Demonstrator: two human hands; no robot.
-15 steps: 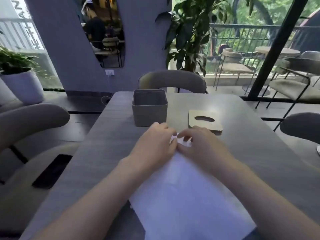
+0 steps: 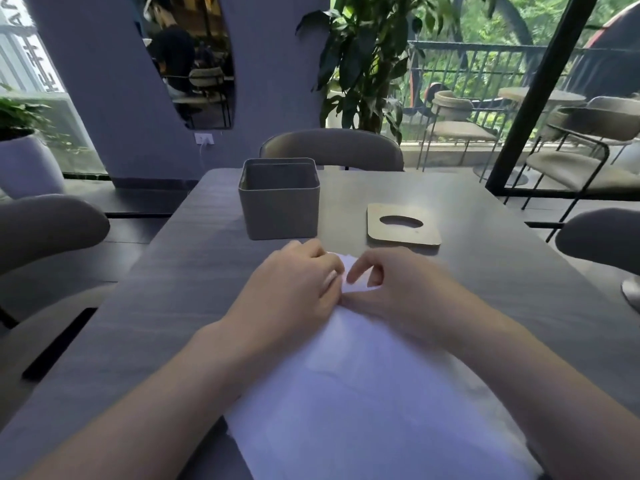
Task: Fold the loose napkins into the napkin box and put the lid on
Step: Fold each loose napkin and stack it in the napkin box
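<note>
Two hands meet at the far corner of my white napkins (image 2: 363, 393), which lie spread on the grey table (image 2: 180, 271) right in front of me. My left hand (image 2: 294, 289) has its fingers curled onto that corner, and my right hand (image 2: 398, 289) pinches the raised paper edge between thumb and forefinger. Beyond them the grey napkin box (image 2: 279, 199) stands upright with its top uncovered. To its right, apart from it, the tan lid (image 2: 403, 225) with its oval slot lies flat.
</note>
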